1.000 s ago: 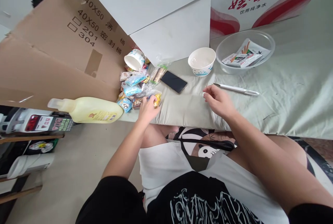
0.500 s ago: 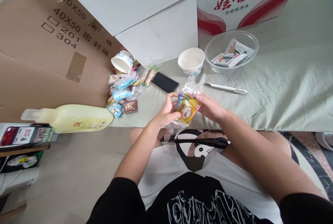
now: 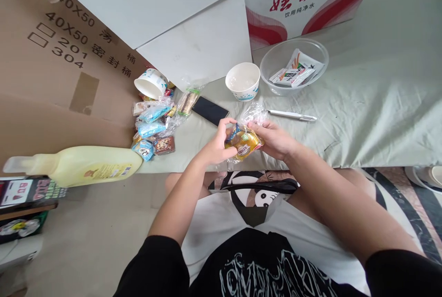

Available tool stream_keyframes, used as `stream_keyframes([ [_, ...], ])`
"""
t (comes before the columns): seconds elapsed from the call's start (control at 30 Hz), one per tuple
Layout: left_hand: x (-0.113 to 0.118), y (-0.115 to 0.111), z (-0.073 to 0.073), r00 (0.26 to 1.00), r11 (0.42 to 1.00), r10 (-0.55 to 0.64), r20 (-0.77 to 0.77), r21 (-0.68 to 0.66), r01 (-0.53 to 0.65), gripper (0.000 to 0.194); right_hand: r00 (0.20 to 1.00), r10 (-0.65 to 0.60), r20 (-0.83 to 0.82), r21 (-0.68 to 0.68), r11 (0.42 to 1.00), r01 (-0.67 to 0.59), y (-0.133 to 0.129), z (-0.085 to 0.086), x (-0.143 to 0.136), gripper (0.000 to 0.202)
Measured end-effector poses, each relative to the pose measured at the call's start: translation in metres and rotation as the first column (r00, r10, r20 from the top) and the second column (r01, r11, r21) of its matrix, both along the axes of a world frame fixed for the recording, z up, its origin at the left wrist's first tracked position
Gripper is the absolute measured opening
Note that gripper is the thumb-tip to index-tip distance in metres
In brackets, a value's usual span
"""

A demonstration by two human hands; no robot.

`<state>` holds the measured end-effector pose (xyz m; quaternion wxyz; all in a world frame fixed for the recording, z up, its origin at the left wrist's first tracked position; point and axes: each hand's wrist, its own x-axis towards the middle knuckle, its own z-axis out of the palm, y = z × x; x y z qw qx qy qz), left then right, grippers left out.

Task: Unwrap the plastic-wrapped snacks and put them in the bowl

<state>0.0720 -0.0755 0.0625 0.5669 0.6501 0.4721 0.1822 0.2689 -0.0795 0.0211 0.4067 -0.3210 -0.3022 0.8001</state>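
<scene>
Between my two hands is a yellow-and-blue snack packet (image 3: 244, 142) inside a clear plastic bag (image 3: 253, 113). My left hand (image 3: 221, 145) grips its left side, thumb in front and fingers curled behind. At the packet's right side, my right hand (image 3: 272, 138) pinches the bag's upper part. Just beyond my hands stands a white paper bowl (image 3: 242, 81) with a blue pattern. A white pen-like tool (image 3: 293, 115) lies to the right of the bag, and a black phone (image 3: 210, 111) rests to the left.
Wrapped snacks (image 3: 152, 124) pile up at the left by a tipped paper bowl (image 3: 151, 83). A yellow bottle (image 3: 96, 164) lies along the front edge. A clear plastic bowl (image 3: 264, 69) holds white packets. Cardboard boxes (image 3: 193, 34) stand behind, on the cloth-covered surface (image 3: 380, 117).
The packet has turned slightly in my hands, and my right fingers have shifted onto the clear bag's upper part. The whole view has swung a little to the right.
</scene>
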Motion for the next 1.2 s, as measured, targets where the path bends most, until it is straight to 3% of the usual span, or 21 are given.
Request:
stream_keyframes([
  [0.07,0.003,0.003,-0.002,0.996,0.978,0.056,-0.065,0.202,-0.042,0.069,0.990,-0.141,0.023,0.073,0.988,0.139,0.001,-0.003,-0.003,0.046],
  [0.1,0.005,0.004,-0.002,0.983,0.937,0.157,-0.095,0.330,-0.117,0.067,0.971,-0.236,0.037,0.118,0.966,0.230,0.002,-0.005,-0.005,0.046],
  [0.17,0.009,0.001,-0.003,0.883,0.775,0.455,-0.116,0.541,-0.328,0.060,0.906,-0.419,0.065,0.207,0.893,0.399,0.004,-0.008,-0.007,0.044],
  [0.2,0.011,-0.002,-0.004,0.802,0.695,0.588,-0.110,0.575,-0.431,0.053,0.868,-0.489,0.084,0.251,0.854,0.457,0.005,-0.009,-0.007,0.042],
  [0.23,0.012,-0.006,-0.004,0.730,0.654,0.676,-0.101,0.539,-0.531,0.045,0.834,-0.540,0.115,0.296,0.820,0.490,0.004,-0.009,-0.007,0.041],
  [0.27,0.014,-0.010,-0.005,0.694,0.660,0.714,-0.095,0.422,-0.622,0.037,0.798,-0.580,0.162,0.344,0.791,0.505,0.003,-0.008,-0.006,0.040],
  [0.33,0.018,-0.016,-0.007,0.730,0.730,0.683,-0.037,-0.016,-0.684,0.038,0.711,-0.651,0.266,0.476,0.730,0.490,-0.001,-0.005,-0.004,0.039],
  [0.4,0.020,-0.017,-0.009,0.769,0.738,0.624,0.143,-0.432,-0.518,0.053,0.671,-0.682,0.292,0.657,0.653,0.377,-0.008,-0.002,-0.003,0.037],
  [0.43,0.020,-0.015,-0.010,0.757,0.732,0.607,0.240,-0.539,-0.416,0.060,0.694,-0.666,0.273,0.747,0.601,0.283,-0.012,-0.001,-0.003,0.035],
  [0.47,0.019,-0.011,-0.012,0.737,0.735,0.596,0.317,-0.584,-0.344,0.064,0.737,-0.628,0.250,0.824,0.538,0.180,-0.015,-0.001,-0.003,0.032],
  [0.53,0.017,-0.001,-0.015,0.710,0.755,0.589,0.385,-0.576,-0.314,0.061,0.821,-0.519,0.239,0.911,0.413,-0.004,-0.019,-0.004,-0.005,0.027],
  [0.63,0.012,0.014,-0.021,0.726,0.752,0.607,0.323,-0.528,-0.394,0.040,0.853,-0.444,0.275,0.935,0.329,-0.130,-0.021,-0.009,-0.008,0.023],
  [0.77,0.009,0.023,-0.030,0.773,0.793,0.586,0.244,-0.369,-0.484,0.024,0.864,-0.396,0.311,0.920,0.352,-0.170,-0.016,-0.013,-0.008,0.022],
  [0.93,0.012,0.025,-0.040,0.851,0.871,0.481,0.209,-0.004,-0.492,0.005,0.859,-0.364,0.360,0.872,0.460,-0.171,-0.010,-0.018,-0.009,0.022],
  [1.1,0.010,0.018,-0.047,0.884,0.914,0.366,0.291,0.064,-0.400,0.019,0.826,-0.410,0.387,0.723,0.691,0.005,-0.006,-0.023,-0.013,0.021],
  [1.2,0.007,0.013,-0.048,0.890,0.942,0.284,0.357,0.070,-0.328,0.043,0.811,-0.419,0.409,0.650,0.757,0.063,-0.005,-0.021,-0.014,0.026],
])
